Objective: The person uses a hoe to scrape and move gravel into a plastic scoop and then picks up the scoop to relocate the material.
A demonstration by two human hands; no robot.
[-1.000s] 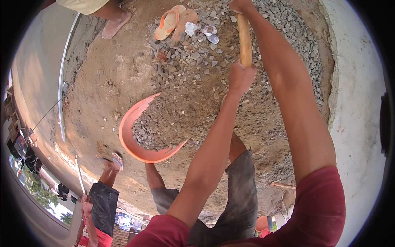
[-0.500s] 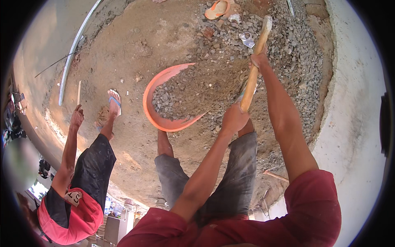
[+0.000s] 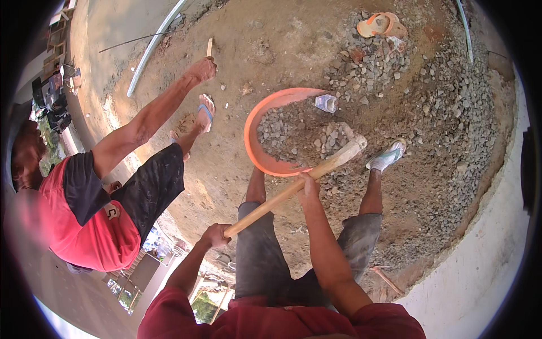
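Note:
I hold a hoe (image 3: 271,206) by its long wooden handle, which slants from lower left to upper right. My left hand (image 3: 214,236) is wrapped round the near end. My right hand (image 3: 309,189) grips farther up, beside the rim of an orange basin (image 3: 254,147). The hoe's pale far end lies over the basin's open side; its blade is hidden among the stones. Grey gravel (image 3: 276,133) lies inside the basin. A crumpled silvery container (image 3: 326,103) rests at the basin's far edge.
At left a co-worker in red and black (image 3: 90,220) holds a short wooden stick (image 3: 210,47). A gravel heap (image 3: 451,141) spreads to the right, by a pale wall (image 3: 480,265). Loose sandals (image 3: 379,25) lie at the back. A long pale pipe (image 3: 155,42) lies far left.
The hoe has come nearer and swung left, its far end now by the basin. The silvery container and some gravel have shifted toward the basin. The co-worker's arm has stretched forward. The view has turned.

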